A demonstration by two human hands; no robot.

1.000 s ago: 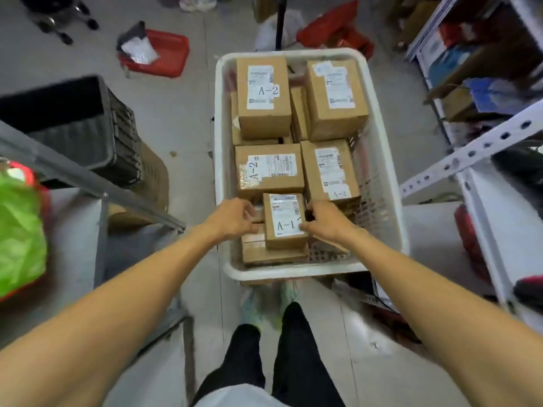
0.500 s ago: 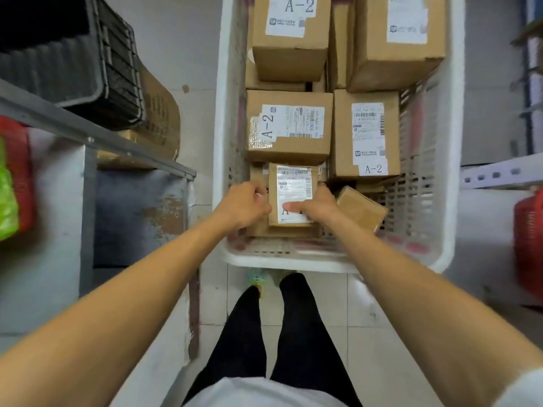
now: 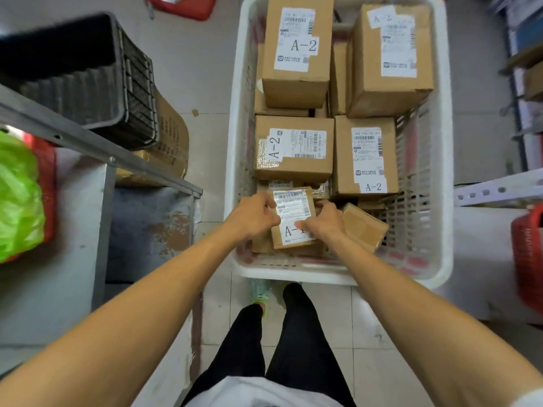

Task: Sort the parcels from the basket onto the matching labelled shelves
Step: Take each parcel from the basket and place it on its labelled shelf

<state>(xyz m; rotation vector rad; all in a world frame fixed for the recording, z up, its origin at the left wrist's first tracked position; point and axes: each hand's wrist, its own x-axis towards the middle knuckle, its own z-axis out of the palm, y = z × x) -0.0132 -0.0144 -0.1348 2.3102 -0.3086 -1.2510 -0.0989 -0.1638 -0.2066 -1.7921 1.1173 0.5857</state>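
Observation:
A white plastic basket (image 3: 437,177) stands on the floor ahead of me, filled with several brown cardboard parcels. Most show white labels marked A-2, such as one at the far left (image 3: 296,51) and one at the middle right (image 3: 365,157). At the basket's near end, both my hands hold a small parcel (image 3: 292,212) whose label starts with "A-"; my thumb hides the digit. My left hand (image 3: 252,215) grips its left edge and my right hand (image 3: 324,223) grips its right edge, thumb across the label. A smaller plain box (image 3: 364,227) lies just right of it.
A grey metal shelf (image 3: 97,148) runs along my left, with a green bag (image 3: 17,198) on it and a black crate (image 3: 82,77) behind. A white shelf rail (image 3: 499,189) and a red basket (image 3: 529,254) are on the right. My legs stand on the tiled floor below.
Both hands have closed on the small parcel and tilted it up slightly off the boxes beneath. The camera has moved closer over the basket.

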